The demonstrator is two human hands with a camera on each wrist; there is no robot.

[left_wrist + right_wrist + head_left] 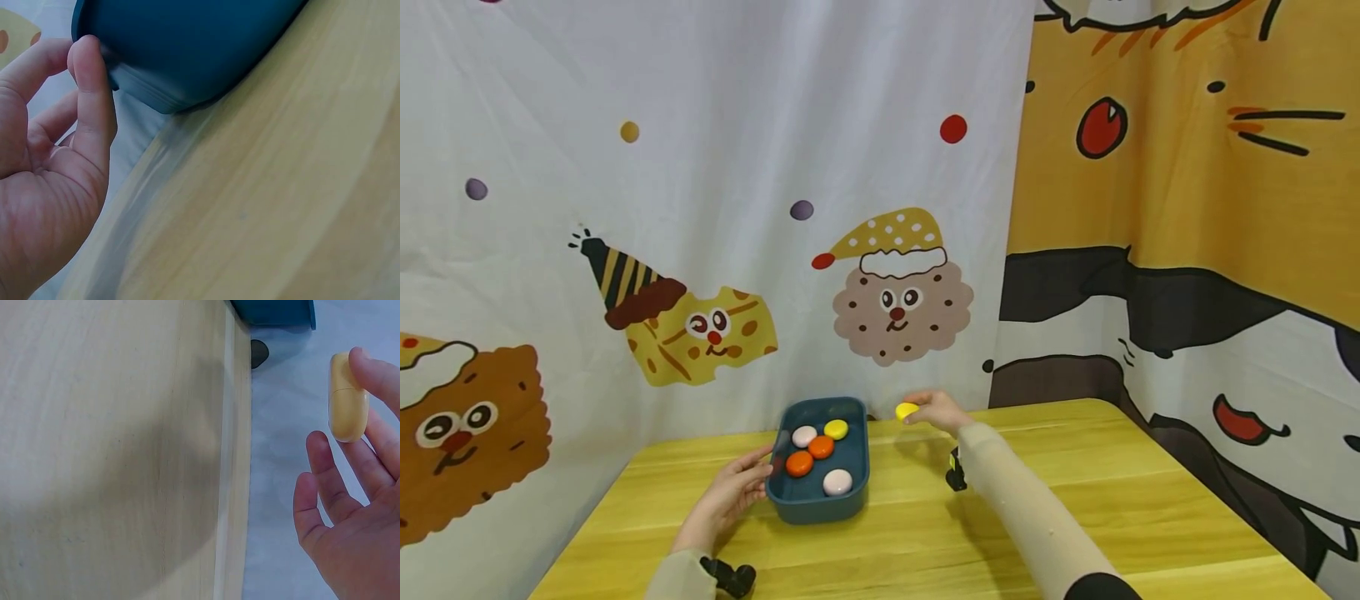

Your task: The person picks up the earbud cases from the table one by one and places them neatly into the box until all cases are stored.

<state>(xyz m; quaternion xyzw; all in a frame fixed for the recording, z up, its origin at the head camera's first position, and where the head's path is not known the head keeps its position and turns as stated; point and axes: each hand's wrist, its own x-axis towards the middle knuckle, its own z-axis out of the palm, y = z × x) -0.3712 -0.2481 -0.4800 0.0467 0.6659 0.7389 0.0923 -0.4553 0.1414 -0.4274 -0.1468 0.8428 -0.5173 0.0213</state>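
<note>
My left hand (pixel 731 490) pinches the left rim of a dark teal plastic box (pixel 820 510) between thumb and fingers, as the left wrist view shows. Inside the box lie several smooth round discs: an orange disc (pixel 800 464) touching another orange one, a pale pink disc (pixel 837 482) near the front, another pink one at the back, and a yellow disc (pixel 836 429). Right of the box, above the table's back part, my right hand (pixel 938 411) holds another yellow disc (pixel 347 400) by thumb and fingers. From the side it looks thick and rounded, with a seam round its middle.
The wooden table (pixel 895 558) ends at the back against a white curtain (pixel 730 167) with printed cartoon figures. A yellow printed curtain (pixel 1075 200) hangs at the right. Black wrist devices sit on both wrists.
</note>
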